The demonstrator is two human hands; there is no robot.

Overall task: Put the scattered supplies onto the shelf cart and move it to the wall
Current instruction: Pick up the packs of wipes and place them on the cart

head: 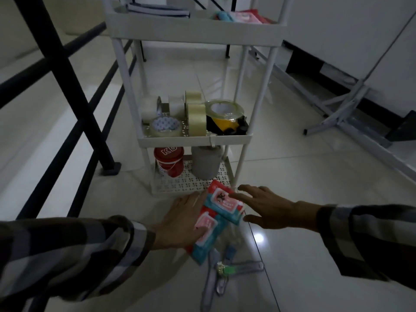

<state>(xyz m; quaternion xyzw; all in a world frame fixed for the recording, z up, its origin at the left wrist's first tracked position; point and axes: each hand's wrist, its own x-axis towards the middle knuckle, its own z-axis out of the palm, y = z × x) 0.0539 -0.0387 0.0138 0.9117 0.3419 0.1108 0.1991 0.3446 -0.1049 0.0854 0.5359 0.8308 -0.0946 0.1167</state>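
Observation:
A white shelf cart (258, 118) stands on the floor ahead of me. Two red-and-teal wipe packs lie on the floor at its foot: the upper pack (225, 204) and the lower pack (206, 235). My left hand (180, 221) rests flat against the left side of the packs, thumb on the lower one. My right hand (265, 208) is spread open, fingertips touching the upper pack's right side. Several packaged toothbrushes (216, 275) lie on the floor below the packs.
The middle shelf holds several tape rolls (195, 115). A red bucket (168, 162) and a grey container (206, 163) sit on the bottom shelf; folded cloths (157, 10) are on top. A black railing (67, 91) runs left, a grey metal stand (344, 113) right.

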